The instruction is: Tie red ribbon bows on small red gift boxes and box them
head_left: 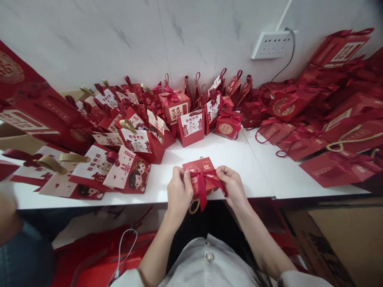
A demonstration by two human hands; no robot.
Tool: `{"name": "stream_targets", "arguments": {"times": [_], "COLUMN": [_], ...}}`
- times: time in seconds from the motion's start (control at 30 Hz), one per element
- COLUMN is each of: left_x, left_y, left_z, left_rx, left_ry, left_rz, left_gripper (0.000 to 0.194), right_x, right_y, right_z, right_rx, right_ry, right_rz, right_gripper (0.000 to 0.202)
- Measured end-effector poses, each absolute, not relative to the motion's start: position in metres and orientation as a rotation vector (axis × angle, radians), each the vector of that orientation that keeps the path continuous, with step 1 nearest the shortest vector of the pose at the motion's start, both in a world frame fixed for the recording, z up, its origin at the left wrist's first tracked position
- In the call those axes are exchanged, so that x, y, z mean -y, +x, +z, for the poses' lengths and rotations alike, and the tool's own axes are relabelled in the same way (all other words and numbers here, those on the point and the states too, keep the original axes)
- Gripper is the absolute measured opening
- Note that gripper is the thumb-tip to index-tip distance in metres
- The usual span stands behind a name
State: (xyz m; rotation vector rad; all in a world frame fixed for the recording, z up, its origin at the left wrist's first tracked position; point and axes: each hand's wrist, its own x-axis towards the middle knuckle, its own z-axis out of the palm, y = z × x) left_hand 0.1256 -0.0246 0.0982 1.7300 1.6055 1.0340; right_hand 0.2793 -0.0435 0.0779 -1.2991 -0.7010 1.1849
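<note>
A small red gift box (196,165) with gold lettering lies at the table's front edge, directly before me. A dark red ribbon (202,187) is tied across its top in a bow, and one tail hangs down the front. My left hand (180,193) is closed at the box's left side, thumb and fingers pinching the bow's left part. On the right, my right hand (233,185) pinches the ribbon's other side between thumb and fingers. A gold cord loop (194,207) sticks out below the box, over the table edge.
Several red and white favour boxes (136,141) crowd the left and back of the white table (260,175). Ribboned red boxes (344,167) pile up at right. A power strip (271,44) hangs on the wall. Another person's arm (8,215) shows at far left.
</note>
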Motion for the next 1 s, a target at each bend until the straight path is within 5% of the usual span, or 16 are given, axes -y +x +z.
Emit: {"name": "stream_targets", "arguments": {"times": [0.1, 0.23, 0.37, 0.77, 1.0], "left_x": [0.02, 0.016, 0.015, 0.011, 0.006], "left_y": [0.122, 0.12, 0.12, 0.124, 0.127], "left_z": [0.099, 0.101, 0.1, 0.093, 0.088], "left_rx": [-1.502, -1.38, -1.383, -1.347, -1.297], "left_ry": [1.615, 1.502, 1.521, 1.328, 1.35], "left_rz": [1.018, 1.031, 1.037, 1.146, 0.973], "left_gripper": [0.024, 0.026, 0.025, 0.023, 0.059], "right_x": [0.045, 0.056, 0.064, 0.069, 0.073], "right_y": [0.283, 0.28, 0.27, 0.262, 0.264], "right_z": [0.085, 0.102, 0.102, 0.067, 0.085], "right_rx": [0.827, 1.396, 1.965, 1.805, 1.845], "right_ry": [-1.39, -1.422, -1.185, -1.026, -0.988], "right_rz": [0.972, 0.178, -0.097, -0.294, -0.166], "right_gripper": [0.03, 0.024, 0.032, 0.012, 0.007]}}
